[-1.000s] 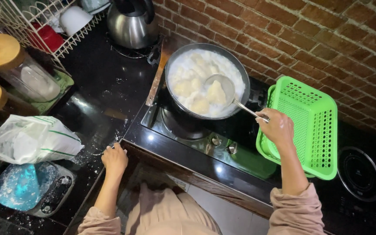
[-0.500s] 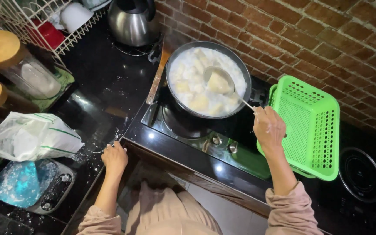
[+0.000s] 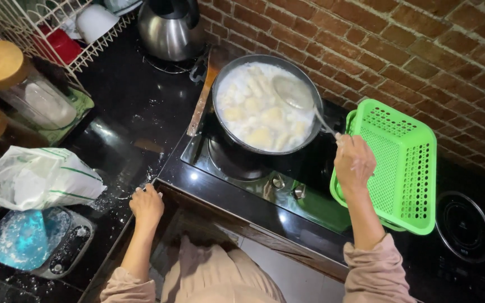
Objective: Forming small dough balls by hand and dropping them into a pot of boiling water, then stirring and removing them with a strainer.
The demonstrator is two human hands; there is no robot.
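Note:
A dark pan [image 3: 227,133] full of milky white liquid and pale dumpling-like lumps [image 3: 260,136] sits on a black stove [image 3: 237,185]. My right hand [image 3: 353,163] grips the thin handle of a metal ladle [image 3: 291,92], whose bowl rests over the pan's far right side. My left hand [image 3: 146,205] presses, fingers curled, on the black counter edge [image 3: 124,140] left of the stove and holds nothing. A wooden spatula [image 3: 200,101] leans along the pan's left rim.
A green plastic basket [image 3: 402,163] lies right of the pan beside my right hand. A steel kettle [image 3: 169,28] stands behind the pan. A flour bag [image 3: 40,179], a blue-topped scale [image 3: 35,241], lidded jars [image 3: 23,84] and a dish rack [image 3: 57,28] fill the left counter.
My right hand has swung the ladle from the pan's middle toward its far right rim and lifted its bowl out of the liquid. My left hand has stayed on the counter edge.

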